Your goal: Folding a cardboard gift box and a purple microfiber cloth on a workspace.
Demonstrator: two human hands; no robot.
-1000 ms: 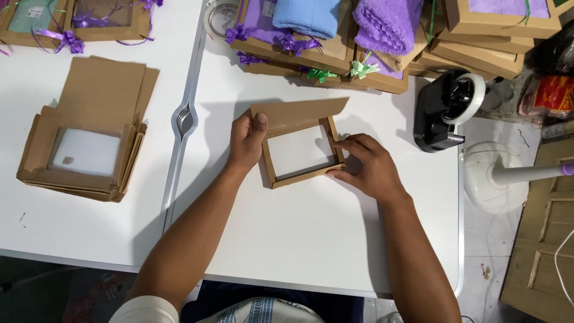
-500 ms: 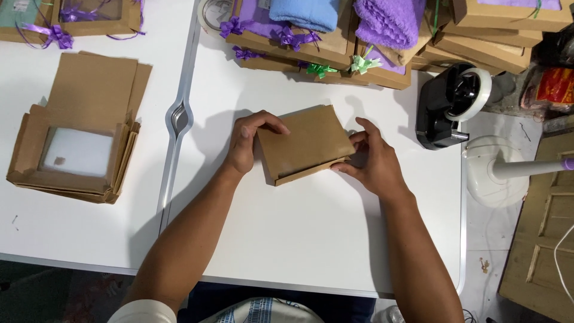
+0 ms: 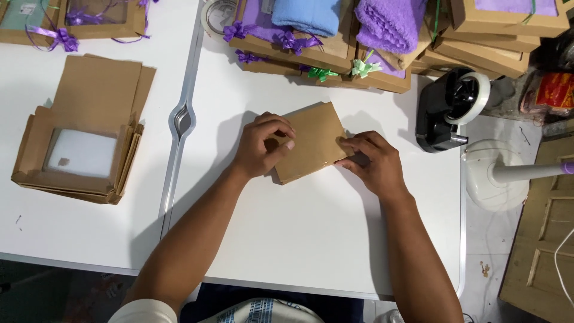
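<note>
Brown flat cardboard box btwn both hands

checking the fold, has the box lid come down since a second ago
Yes: the brown box now lies closed under both hands, its window hidden; the tape dispenser stays put.

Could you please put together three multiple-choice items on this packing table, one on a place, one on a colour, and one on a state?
1. Where does the black tape dispenser stand on the white table?
A. right of the hands
B. left of the hands
C. between the hands

2. What colour is the folded towel beside the purple fluffy towel?
A. red
B. blue
C. yellow

3. How is the small flat brown cardboard box under the hands?
A. open
B. closed
C. torn apart

Key: 1 A, it sits past the right hand. 2 B, it is light blue. 3 B, the left hand presses on its shut lid.
</note>
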